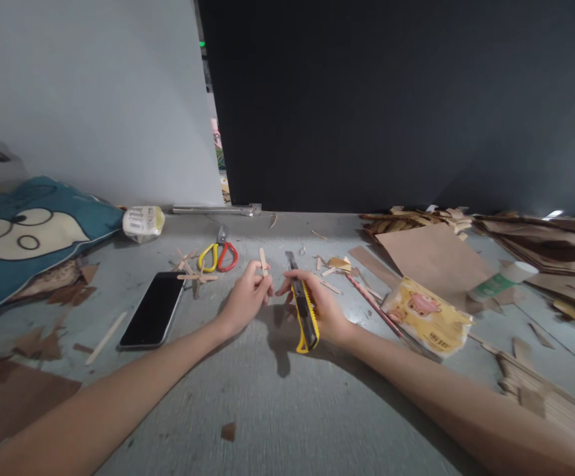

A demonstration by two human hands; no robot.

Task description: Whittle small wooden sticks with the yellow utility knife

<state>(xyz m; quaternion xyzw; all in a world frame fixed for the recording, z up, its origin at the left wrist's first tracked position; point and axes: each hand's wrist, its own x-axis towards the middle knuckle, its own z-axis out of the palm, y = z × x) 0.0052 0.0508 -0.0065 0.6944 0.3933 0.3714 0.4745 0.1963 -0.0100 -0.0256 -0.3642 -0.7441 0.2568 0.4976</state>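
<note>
My left hand [245, 297] pinches a short wooden craft stick [263, 262], which points up and away from me. Just to its right, my right hand [323, 309] is wrapped round a yellow and black utility knife [305, 314]. The knife's blade end points away from me, apart from the stick. Beyond my left hand lie scissors [218, 256] with one yellow and one red handle. Several craft sticks joined in a star-like shape [197, 277] rest beside them.
A phone [153, 311] lies left, near a blue cartoon cushion [39, 231]. On the right are a yellow packet [429, 317], a red pencil-like stick [372, 303], brown cardboard [436, 254], a green-and-white tube [503, 281] and a stick pile [540, 390]. Behind stands a dark panel [396, 106].
</note>
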